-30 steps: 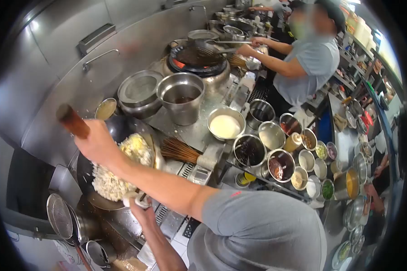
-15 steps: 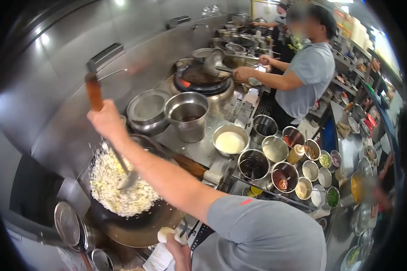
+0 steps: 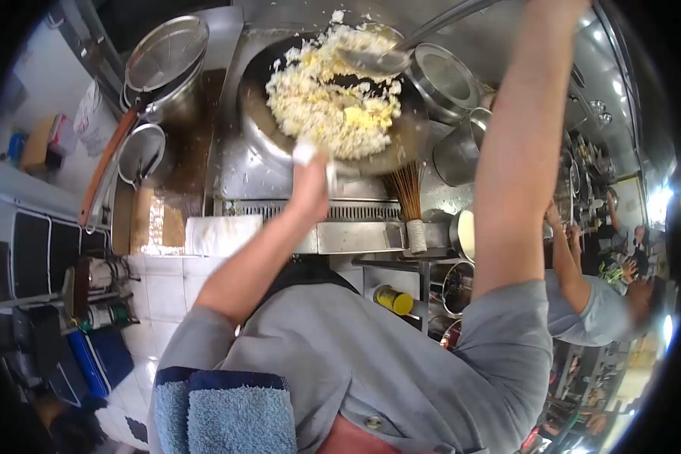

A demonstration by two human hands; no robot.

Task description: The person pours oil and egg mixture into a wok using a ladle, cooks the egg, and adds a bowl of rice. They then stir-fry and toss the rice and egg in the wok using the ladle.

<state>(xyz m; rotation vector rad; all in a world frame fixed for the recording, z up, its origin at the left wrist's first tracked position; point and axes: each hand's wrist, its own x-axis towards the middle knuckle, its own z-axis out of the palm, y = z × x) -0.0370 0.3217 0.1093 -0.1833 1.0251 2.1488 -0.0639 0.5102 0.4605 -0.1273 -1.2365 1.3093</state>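
One wok (image 3: 410, 125) holds rice (image 3: 310, 106). The left hand (image 3: 310, 189) clamps white cloth (image 3: 305, 150) at the near rim; I can't see the right hand.

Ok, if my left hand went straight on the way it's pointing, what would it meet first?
Your left hand would probably meet the near rim of the wok first, past the white cloth it holds; blur hides whether they touch.

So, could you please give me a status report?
Left hand gripping white cloth at wok rim; right hand out of frame. Rice in wok, ladle over it. No obstruction visible.
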